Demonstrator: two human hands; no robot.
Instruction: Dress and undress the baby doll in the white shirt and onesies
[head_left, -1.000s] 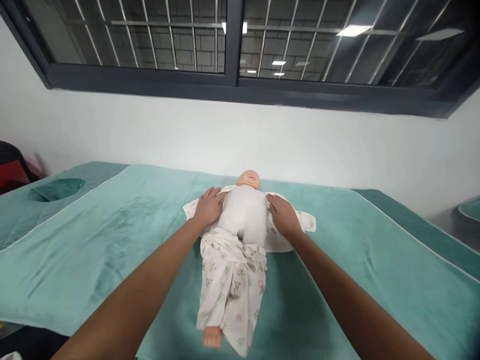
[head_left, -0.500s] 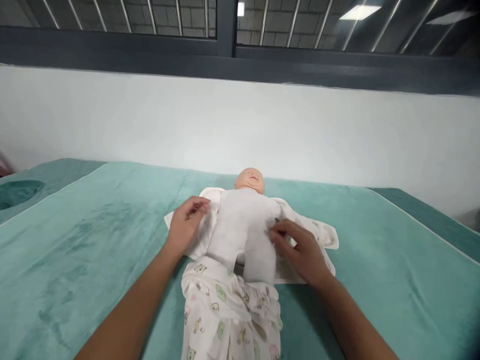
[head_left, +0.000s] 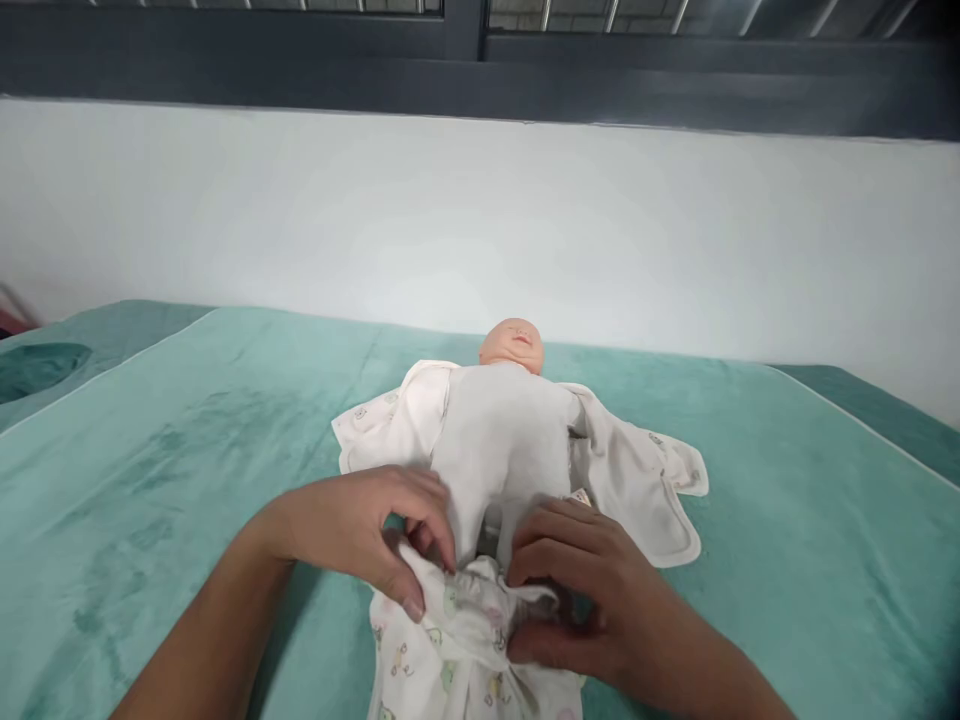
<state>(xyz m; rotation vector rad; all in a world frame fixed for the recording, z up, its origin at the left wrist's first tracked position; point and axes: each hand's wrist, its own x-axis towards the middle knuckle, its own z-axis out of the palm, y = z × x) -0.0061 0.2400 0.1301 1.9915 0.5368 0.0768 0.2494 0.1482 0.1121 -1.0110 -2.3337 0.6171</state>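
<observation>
A baby doll [head_left: 510, 420] with a white cloth body lies on its back, its head at the far end. White baby pants [head_left: 457, 665] with green, pink and yellow prints cover its lower legs. My left hand [head_left: 375, 535] pinches the waistband on the left side, thumb outside and fingers inside. On the right side, my right hand [head_left: 577, 585] grips the same waistband between thumb and fingers. An open white baby shirt [head_left: 630, 480] with faint prints is spread beneath the doll, its sleeves out to both sides.
A green plush cover [head_left: 187, 450] lies under everything, with a round hollow [head_left: 41, 370] at the far left. Behind it stands a white wall [head_left: 337, 220] below a dark window frame [head_left: 300, 65] with metal bars.
Both hands have come down from beside the doll's torso and hips to the pants and taken hold of the waistband. The view has tilted slightly downward.
</observation>
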